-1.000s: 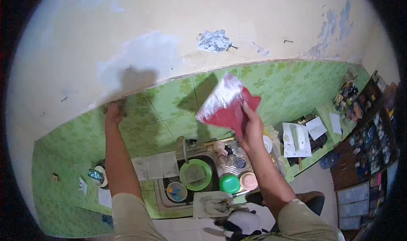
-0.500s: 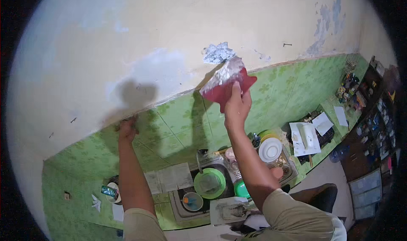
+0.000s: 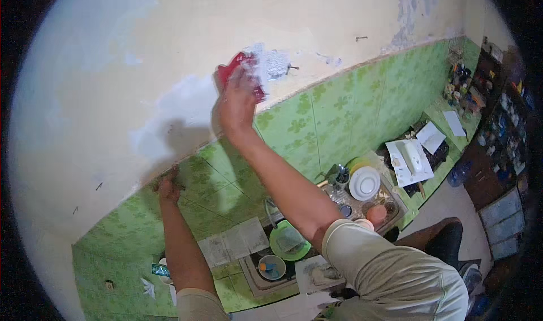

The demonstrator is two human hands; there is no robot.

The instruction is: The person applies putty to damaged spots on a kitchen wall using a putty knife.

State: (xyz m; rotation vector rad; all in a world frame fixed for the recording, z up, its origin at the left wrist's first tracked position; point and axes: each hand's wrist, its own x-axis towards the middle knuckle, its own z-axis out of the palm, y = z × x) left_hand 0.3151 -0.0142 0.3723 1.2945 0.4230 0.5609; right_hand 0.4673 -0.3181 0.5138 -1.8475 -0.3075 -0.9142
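Gripping red scraper [image 3: 228,70] in right hand [image 3: 237,107], at wall [image 3: 192,27] above green tiles' [image 3: 345,112] top edge, against left side of grey patch [image 3: 277,65], with left hand [image 3: 168,189] farther off and of unclear spread.

- Counted two bare hands: left hand [image 3: 169,189], right hand [image 3: 236,103].
- Noted one flat red piece [image 3: 227,70], left of centre.
- Tallied at least four nails [image 3: 362,38]: two left, two farther right.
- Found one green basin [image 3: 275,243] and one small bowl [image 3: 277,276], near.
- Logged one faucet [image 3: 268,211].
- Counted at least one white plate [image 3: 365,185] and three white paper sheets [image 3: 431,137], right.
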